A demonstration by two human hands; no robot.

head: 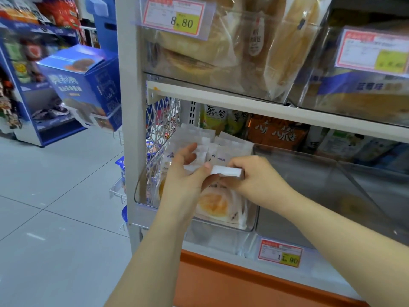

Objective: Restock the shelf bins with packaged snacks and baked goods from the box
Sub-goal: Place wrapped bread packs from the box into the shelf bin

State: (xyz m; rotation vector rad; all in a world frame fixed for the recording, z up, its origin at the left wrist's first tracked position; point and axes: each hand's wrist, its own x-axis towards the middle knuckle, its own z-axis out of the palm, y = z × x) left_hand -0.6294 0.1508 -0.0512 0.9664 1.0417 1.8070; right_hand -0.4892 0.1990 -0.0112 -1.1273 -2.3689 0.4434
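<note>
A clear plastic bin [250, 227] on the lower shelf holds several white packets of round yellow pastry [213, 204], standing in rows. My right hand [250, 176] pinches the folded white top edge of the front packet [225, 171] over the bin. My left hand [183, 171] is at the same packet: its thumb presses the packet's left end and its fingers reach toward the packets behind. The box is out of view.
To the right stands a second clear bin [332, 196], nothing visible in it. Snack bags [274, 131] line the shelf's back. Above, a bin of bagged bread [221, 52] carries an 8.80 price tag [179, 15]. A blue display stand [73, 89] is on the left floor.
</note>
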